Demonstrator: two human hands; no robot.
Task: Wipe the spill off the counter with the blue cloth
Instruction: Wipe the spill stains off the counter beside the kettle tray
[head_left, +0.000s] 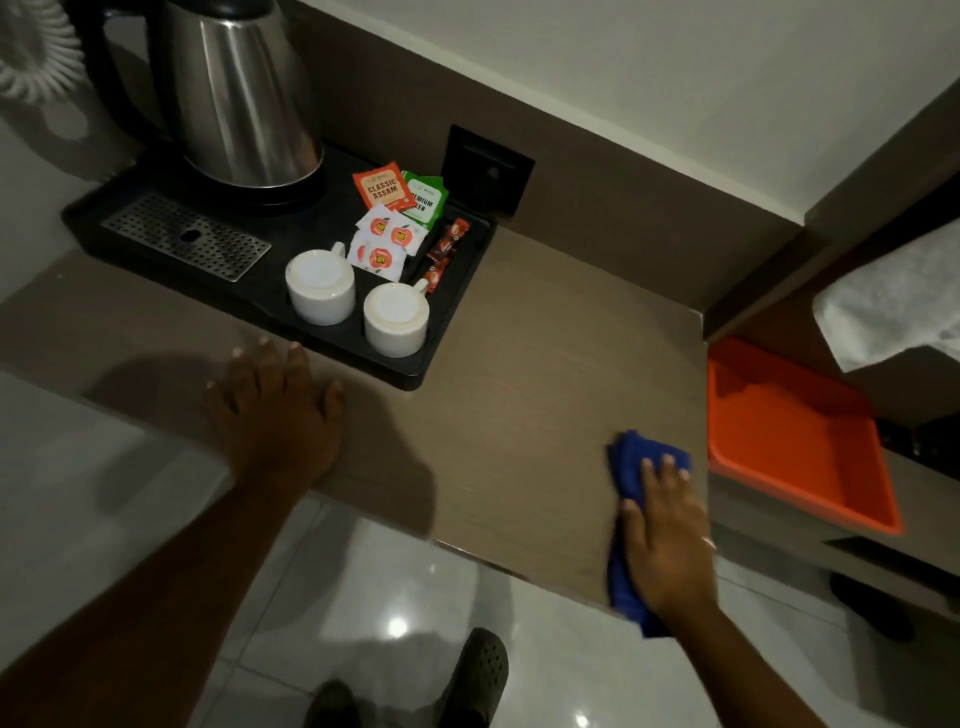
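Cups on tray (kettle behind).

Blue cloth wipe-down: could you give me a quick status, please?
Right hand flat, pressing blue cloth on counter. Left hand open, braced. No spill visible. Black tray clear of cloth.

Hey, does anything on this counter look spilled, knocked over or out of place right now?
Nothing stands out. No liquid shows on the counter, though the light is dim. The right hand presses the blue cloth flat near the front right corner; the left hand rests on the counter. Both white cups sit upside down on the black tray.
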